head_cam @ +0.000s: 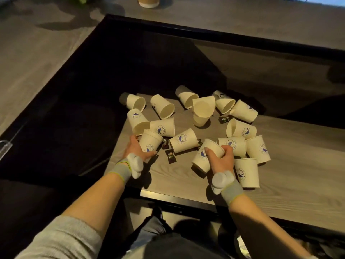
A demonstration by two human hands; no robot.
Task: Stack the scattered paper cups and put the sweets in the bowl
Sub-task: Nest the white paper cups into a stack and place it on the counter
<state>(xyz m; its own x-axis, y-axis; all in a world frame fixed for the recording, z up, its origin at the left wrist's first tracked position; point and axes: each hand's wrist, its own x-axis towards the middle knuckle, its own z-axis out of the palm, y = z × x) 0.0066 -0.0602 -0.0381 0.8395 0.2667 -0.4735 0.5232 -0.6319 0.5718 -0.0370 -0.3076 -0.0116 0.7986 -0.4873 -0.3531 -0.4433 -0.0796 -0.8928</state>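
Observation:
Several cream paper cups with a blue whale logo lie scattered on a grey wooden table (pixel 298 193). My left hand (pixel 136 148) grips one tilted cup (pixel 150 142) near the table's left edge. My right hand (pixel 222 157) is wrapped around another tilted cup (pixel 203 156) at the front middle. Between the hands lie dark wrapped sweets (pixel 170 156), and another wrapped sweet (pixel 224 119) rests farther back among the cups. One cup (pixel 247 172) stands upside down beside my right wrist. No bowl is visible.
The table's left and near edges drop off to a dark floor area (pixel 65 118). A tan container (pixel 148 1) stands far back at the top. My knees (pixel 177 240) are below the table's near edge. Bare tabletop (pixel 308 156) stretches to the right.

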